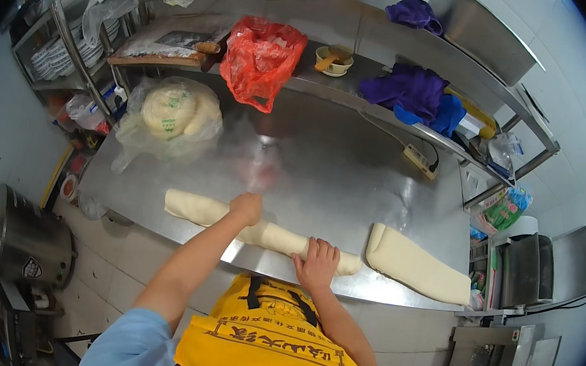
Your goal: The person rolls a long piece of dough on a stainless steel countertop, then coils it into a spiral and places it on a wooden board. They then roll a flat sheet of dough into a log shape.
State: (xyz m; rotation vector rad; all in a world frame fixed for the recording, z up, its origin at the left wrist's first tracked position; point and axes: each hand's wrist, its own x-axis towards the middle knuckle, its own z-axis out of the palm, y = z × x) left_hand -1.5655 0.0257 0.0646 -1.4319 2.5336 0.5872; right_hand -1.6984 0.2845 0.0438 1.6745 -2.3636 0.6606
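Note:
A long pale dough roll point(280, 238) lies slantwise along the front of a stainless steel table point(326, 181). My left hand point(247, 208) is a closed fist pressed on the roll, left of its middle. Near the roll's right end, my right hand point(318, 263) rests on top with its fingers draped over the dough and the thumb apart. To the right, separated by a small gap, a wider folded slab of dough point(417, 265) reaches the table's right end. Whatever lies under my fist is hidden.
Plastic-wrapped dough point(172, 113) sits at the back left. Above the table, a steel shelf point(331, 93) carries a red plastic bag point(261, 58), a small bowl point(334, 68) and purple cloths point(408, 90). A power strip point(420, 161) hangs below it.

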